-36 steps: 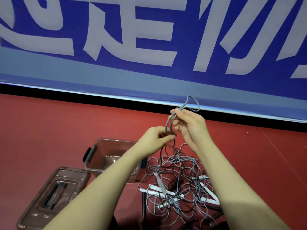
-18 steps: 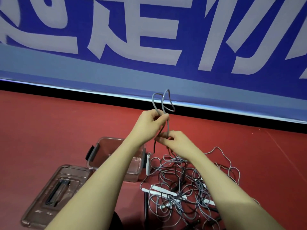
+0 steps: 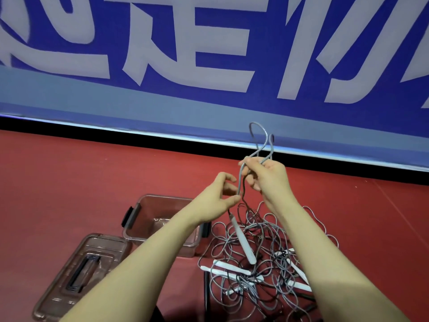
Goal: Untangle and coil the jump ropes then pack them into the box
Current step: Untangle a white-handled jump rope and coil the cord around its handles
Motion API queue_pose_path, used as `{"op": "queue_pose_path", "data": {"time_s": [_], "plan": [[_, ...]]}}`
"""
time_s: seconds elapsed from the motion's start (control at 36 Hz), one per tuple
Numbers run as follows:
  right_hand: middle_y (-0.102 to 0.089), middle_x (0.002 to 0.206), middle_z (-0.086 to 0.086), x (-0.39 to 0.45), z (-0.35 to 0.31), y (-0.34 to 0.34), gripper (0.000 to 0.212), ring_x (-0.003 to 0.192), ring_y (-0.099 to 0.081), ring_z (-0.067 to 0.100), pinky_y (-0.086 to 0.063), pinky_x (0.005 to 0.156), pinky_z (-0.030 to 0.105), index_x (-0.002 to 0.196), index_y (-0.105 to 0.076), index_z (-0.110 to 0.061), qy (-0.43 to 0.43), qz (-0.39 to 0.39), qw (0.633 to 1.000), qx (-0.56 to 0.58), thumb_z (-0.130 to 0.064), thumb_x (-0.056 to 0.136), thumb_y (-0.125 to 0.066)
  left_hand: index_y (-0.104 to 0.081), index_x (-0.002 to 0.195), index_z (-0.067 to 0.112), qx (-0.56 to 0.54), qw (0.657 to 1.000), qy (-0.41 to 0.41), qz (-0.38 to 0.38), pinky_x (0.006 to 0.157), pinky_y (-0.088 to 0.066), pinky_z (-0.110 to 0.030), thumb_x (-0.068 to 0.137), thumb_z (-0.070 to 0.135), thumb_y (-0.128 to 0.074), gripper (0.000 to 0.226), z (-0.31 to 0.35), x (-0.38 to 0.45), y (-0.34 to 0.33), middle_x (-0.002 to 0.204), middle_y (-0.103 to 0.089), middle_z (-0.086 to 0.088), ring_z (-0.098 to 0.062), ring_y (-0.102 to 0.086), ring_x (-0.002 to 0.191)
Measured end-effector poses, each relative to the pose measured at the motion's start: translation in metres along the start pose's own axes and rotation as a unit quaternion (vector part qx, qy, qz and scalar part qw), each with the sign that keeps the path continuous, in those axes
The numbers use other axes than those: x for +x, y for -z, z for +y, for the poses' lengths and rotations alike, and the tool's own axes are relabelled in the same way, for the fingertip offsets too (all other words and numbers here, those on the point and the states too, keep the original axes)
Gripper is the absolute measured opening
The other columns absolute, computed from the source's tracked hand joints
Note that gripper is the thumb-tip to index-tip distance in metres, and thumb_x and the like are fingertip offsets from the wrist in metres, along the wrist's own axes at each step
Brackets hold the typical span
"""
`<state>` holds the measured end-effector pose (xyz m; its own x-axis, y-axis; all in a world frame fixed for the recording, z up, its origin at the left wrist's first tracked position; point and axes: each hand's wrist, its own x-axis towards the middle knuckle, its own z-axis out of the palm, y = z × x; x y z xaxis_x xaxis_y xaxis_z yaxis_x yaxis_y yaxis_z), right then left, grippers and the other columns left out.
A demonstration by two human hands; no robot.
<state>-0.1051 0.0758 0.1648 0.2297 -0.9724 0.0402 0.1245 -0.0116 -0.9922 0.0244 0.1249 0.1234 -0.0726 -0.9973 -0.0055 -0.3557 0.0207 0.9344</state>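
Since half a second ago the hands have swapped heights: the right hand has risen and now pinches the grey rope between thumb and fingers, its loops standing up above the knuckles, while the left hand has dropped below and to its left. Thumb and forefinger of the left hand close on the same rope where it hangs down. Just under the left hand a white handle dangles from this strand. Beneath both hands lies the tangled pile of ropes on the red floor. Under the left forearm sits the open box, with its lid lying flat nearer the person, left of that arm.
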Motion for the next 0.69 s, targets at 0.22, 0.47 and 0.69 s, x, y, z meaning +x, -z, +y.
{"op": "queue_pose_path", "data": {"time_s": [0.22,0.47,0.69], "plan": [[-0.061,0.061,0.01,0.006,-0.003,0.008,0.035,0.036,-0.044,0.006,-0.03,0.034,0.016,0.079,-0.065,0.0,-0.027,0.016,0.999,-0.043,-0.024,0.099,-0.048,-0.032,0.096,0.032,-0.009,0.98,-0.121,0.159,0.051,-0.042,-0.027,0.095,-0.002,-0.037,0.035,0.008,0.003,-0.006,0.066,-0.041,0.002,-0.014,-0.039,0.053],[-0.057,0.054,0.001,0.0,-0.019,0.006,0.04,0.038,-0.042,0.005,-0.029,0.034,0.014,0.083,-0.061,0.002,-0.057,-0.028,0.986,0.152,-0.029,0.1,-0.042,-0.064,0.113,0.016,0.143,0.984,-0.065,0.081,0.076,-0.027,-0.012,0.089,0.023,-0.063,0.025,-0.001,0.006,-0.013,0.09,-0.033,0.003,0.003,-0.038,0.078],[-0.065,0.105,0.01,0.006,-0.011,0.014,0.025,0.066,-0.057,0.013,-0.046,0.052,0.023,0.104,-0.06,-0.007,-0.038,-0.041,0.994,0.09,-0.027,0.098,-0.046,-0.073,0.099,0.01,0.162,0.956,-0.036,0.24,0.07,-0.032,-0.023,0.09,0.028,-0.062,0.023,0.004,0.013,-0.001,0.087,-0.039,-0.002,-0.014,-0.044,0.08]]}}
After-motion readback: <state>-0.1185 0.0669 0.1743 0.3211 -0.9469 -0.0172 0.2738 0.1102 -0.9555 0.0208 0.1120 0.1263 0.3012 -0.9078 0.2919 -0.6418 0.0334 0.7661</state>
